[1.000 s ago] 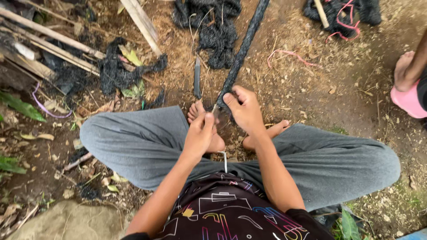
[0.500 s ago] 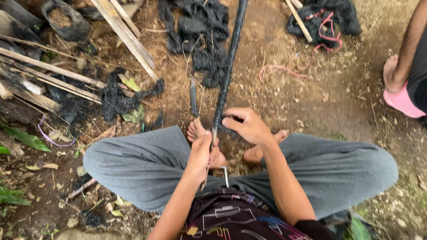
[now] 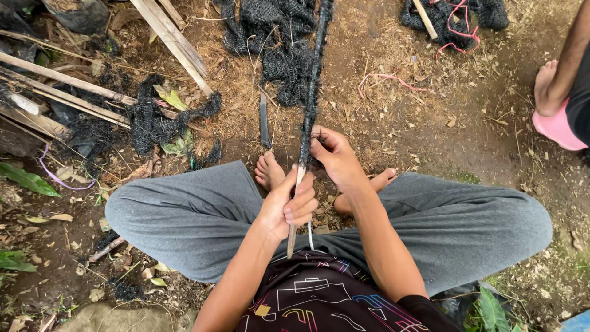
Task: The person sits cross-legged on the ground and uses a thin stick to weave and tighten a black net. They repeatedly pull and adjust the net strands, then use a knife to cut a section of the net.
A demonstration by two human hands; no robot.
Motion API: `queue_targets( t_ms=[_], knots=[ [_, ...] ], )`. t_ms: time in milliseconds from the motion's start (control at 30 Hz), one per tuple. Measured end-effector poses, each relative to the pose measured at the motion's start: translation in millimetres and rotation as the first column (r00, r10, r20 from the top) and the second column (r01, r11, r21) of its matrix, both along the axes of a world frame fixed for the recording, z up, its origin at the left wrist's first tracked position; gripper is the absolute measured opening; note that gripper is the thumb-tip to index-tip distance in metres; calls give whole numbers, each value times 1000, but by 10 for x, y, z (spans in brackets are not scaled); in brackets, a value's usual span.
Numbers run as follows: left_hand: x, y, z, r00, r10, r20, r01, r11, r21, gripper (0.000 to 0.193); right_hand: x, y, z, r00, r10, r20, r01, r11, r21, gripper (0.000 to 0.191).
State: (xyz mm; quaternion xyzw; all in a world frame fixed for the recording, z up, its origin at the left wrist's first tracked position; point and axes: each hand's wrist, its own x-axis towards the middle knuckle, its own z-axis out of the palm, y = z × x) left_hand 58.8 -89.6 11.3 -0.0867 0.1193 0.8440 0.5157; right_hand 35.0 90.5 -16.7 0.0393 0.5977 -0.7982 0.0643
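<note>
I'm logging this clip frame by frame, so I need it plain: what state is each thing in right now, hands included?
Left hand: closed around the stick's bare lower end.
Right hand: fingers pinching the black netting on the stick.
Stick: held slanting away from the body, mostly wrapped in netting, lower end bare.
Knife: lying flat on the ground, untouched.
Netting pile: loose, crumpled on the ground.
Pink string: slack on the ground.

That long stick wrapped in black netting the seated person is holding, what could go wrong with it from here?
The left hand grips the bare wooden end of the stick while the right hand pinches the black netting, so a splinter or slip seems possible. A knife lies on the dirt close to the bare feet. Loose net scraps could snag it.
</note>
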Motion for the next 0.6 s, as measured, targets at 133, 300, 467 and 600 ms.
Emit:
queue_targets(
  t_ms=[133, 300, 467, 600],
  knots=[
    [66, 28, -243, 981, -118, 156, 29, 877, 479, 47, 14, -83, -22, 997, 53, 57, -35, 960, -277, 22],
    [209, 173, -482, 980, -192, 56, 79, 629, 773, 36, -13, -181, 120, 940, 315, -131, -341, 857, -386, 45],
    [303, 278, -615, 950, -309, -29, 180, 473, 862, 27, -52, -271, 342, 757, 602, -255, -650, 652, -391, 54],
    [333, 337, -732, 955, -297, -12, 157, 468, 869, 15, -31, -285, 385, 585, 714, -384, -792, 402, -460, 43]
  ],
)
